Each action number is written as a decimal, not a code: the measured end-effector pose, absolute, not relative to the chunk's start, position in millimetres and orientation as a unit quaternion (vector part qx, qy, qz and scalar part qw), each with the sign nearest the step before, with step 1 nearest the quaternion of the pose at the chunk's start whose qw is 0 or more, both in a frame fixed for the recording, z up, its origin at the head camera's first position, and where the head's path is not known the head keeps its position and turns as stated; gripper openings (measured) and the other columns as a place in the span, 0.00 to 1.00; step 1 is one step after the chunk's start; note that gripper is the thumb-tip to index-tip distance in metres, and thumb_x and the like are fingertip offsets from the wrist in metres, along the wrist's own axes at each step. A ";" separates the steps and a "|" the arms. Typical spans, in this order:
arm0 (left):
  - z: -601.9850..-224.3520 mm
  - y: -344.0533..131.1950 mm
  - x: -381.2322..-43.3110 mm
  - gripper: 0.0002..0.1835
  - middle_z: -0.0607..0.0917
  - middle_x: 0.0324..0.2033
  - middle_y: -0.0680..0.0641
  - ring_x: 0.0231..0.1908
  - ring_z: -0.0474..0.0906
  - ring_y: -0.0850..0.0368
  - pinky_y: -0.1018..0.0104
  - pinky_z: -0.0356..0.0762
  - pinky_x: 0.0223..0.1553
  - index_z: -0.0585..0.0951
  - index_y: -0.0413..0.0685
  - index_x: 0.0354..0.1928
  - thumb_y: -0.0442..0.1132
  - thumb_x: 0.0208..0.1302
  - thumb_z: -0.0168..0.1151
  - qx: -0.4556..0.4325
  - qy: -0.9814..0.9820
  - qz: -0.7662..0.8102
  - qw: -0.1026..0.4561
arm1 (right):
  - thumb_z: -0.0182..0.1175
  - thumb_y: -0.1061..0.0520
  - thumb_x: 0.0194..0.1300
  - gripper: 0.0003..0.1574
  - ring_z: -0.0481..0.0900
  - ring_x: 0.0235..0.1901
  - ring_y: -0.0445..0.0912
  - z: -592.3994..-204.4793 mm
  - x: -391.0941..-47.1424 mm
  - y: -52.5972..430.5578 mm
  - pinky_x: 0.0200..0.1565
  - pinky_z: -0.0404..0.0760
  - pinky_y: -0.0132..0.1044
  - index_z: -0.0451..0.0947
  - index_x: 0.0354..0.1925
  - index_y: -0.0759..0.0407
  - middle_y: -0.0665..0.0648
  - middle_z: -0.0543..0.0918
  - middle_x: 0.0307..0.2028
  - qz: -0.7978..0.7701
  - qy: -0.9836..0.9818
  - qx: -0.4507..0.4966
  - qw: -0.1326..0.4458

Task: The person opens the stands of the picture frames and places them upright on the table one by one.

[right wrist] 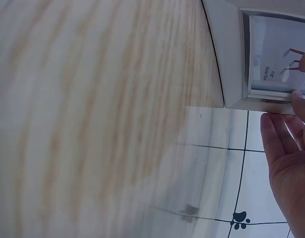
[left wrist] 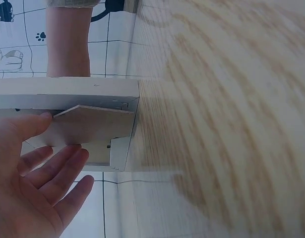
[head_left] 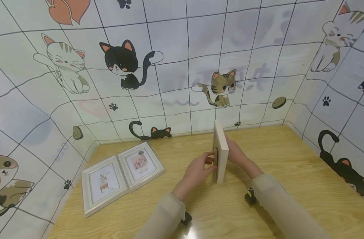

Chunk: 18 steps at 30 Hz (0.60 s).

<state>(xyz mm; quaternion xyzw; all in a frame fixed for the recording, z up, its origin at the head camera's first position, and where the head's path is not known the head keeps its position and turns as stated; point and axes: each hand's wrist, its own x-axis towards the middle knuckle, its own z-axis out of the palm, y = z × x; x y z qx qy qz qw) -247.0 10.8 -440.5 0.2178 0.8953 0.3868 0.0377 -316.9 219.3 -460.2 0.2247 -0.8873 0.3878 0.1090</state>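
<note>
A white picture frame (head_left: 223,146) stands on edge on the table, almost side-on in the head view. At its back my left hand (head_left: 197,172) pinches the brown stand flap (left wrist: 95,124), which is tilted out from the backing; the thumb is at one edge, the fingers at another. My right hand (head_left: 237,152) grips the frame's side from the other face. In the right wrist view the thumb lies on the front border and the fingers go behind the edge. Part of a printed picture (right wrist: 278,54) shows behind the front pane.
Two more white picture frames lie face up at the left, side by side: one with a plant print (head_left: 86,186), one with a pink flower print (head_left: 161,169). The wooden table (head_left: 277,149) meets a wall sheet (head_left: 176,66) printed with cats and grid lines.
</note>
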 end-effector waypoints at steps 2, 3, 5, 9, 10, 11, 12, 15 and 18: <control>-440.8 10.0 -247.2 0.29 0.84 0.57 0.52 0.57 0.82 0.57 0.57 0.81 0.58 0.68 0.58 0.71 0.49 0.71 0.60 0.218 0.895 0.388 0.038 | 0.55 0.66 0.71 0.37 0.77 0.57 0.71 -460.7 -317.0 218.8 0.56 0.78 0.66 0.53 0.73 0.69 0.77 0.76 0.58 0.386 -0.888 0.224 0.111; -440.9 9.7 -247.3 0.28 0.84 0.57 0.52 0.57 0.81 0.57 0.57 0.81 0.58 0.68 0.58 0.71 0.49 0.71 0.60 0.218 0.894 0.389 0.038 | 0.55 0.66 0.71 0.37 0.77 0.56 0.71 -460.8 -317.0 218.6 0.55 0.78 0.66 0.53 0.73 0.69 0.77 0.77 0.58 0.384 -0.889 0.223 0.112; -441.1 8.8 -247.1 0.28 0.84 0.58 0.53 0.58 0.81 0.57 0.57 0.81 0.58 0.68 0.60 0.71 0.49 0.71 0.60 0.214 0.895 0.390 0.041 | 0.55 0.66 0.71 0.37 0.78 0.56 0.71 -461.1 -316.5 218.1 0.55 0.78 0.66 0.53 0.73 0.69 0.77 0.77 0.58 0.384 -0.889 0.224 0.113; -440.6 7.1 -246.7 0.28 0.84 0.58 0.52 0.58 0.81 0.57 0.57 0.81 0.58 0.68 0.62 0.71 0.47 0.71 0.60 0.212 0.894 0.392 0.043 | 0.56 0.67 0.70 0.37 0.78 0.56 0.71 -460.8 -315.7 218.0 0.55 0.78 0.66 0.53 0.72 0.71 0.78 0.77 0.57 0.383 -0.889 0.222 0.112; -440.4 6.6 -246.5 0.28 0.84 0.58 0.52 0.58 0.81 0.57 0.57 0.81 0.58 0.68 0.62 0.71 0.47 0.71 0.60 0.212 0.894 0.391 0.044 | 0.56 0.67 0.70 0.37 0.77 0.56 0.71 -460.5 -315.5 217.9 0.55 0.78 0.66 0.53 0.72 0.72 0.78 0.77 0.57 0.384 -0.890 0.221 0.111; -440.1 6.2 -246.4 0.28 0.84 0.58 0.52 0.58 0.81 0.57 0.57 0.81 0.58 0.68 0.62 0.71 0.47 0.71 0.60 0.212 0.895 0.391 0.044 | 0.56 0.67 0.70 0.37 0.77 0.57 0.71 -460.1 -315.4 217.9 0.55 0.78 0.66 0.54 0.72 0.72 0.78 0.77 0.57 0.385 -0.889 0.220 0.110; -439.9 5.8 -246.4 0.27 0.84 0.58 0.52 0.58 0.81 0.57 0.57 0.81 0.58 0.68 0.61 0.71 0.47 0.71 0.60 0.214 0.894 0.391 0.044 | 0.56 0.67 0.70 0.37 0.77 0.57 0.71 -460.0 -315.3 217.9 0.55 0.78 0.66 0.53 0.72 0.72 0.78 0.77 0.57 0.384 -0.890 0.219 0.109; -439.1 4.6 -246.7 0.27 0.84 0.58 0.52 0.58 0.81 0.57 0.56 0.81 0.57 0.69 0.61 0.70 0.47 0.71 0.60 0.216 0.894 0.390 0.043 | 0.54 0.67 0.71 0.36 0.77 0.57 0.70 -459.0 -315.0 217.7 0.55 0.79 0.65 0.53 0.72 0.71 0.77 0.77 0.58 0.380 -0.892 0.220 0.109; -439.0 3.2 -247.1 0.27 0.84 0.58 0.52 0.58 0.81 0.57 0.56 0.81 0.57 0.69 0.61 0.70 0.47 0.71 0.60 0.219 0.895 0.387 0.040 | 0.54 0.66 0.72 0.36 0.78 0.56 0.70 -458.8 -315.1 217.7 0.55 0.79 0.65 0.53 0.72 0.70 0.77 0.77 0.58 0.379 -0.891 0.223 0.111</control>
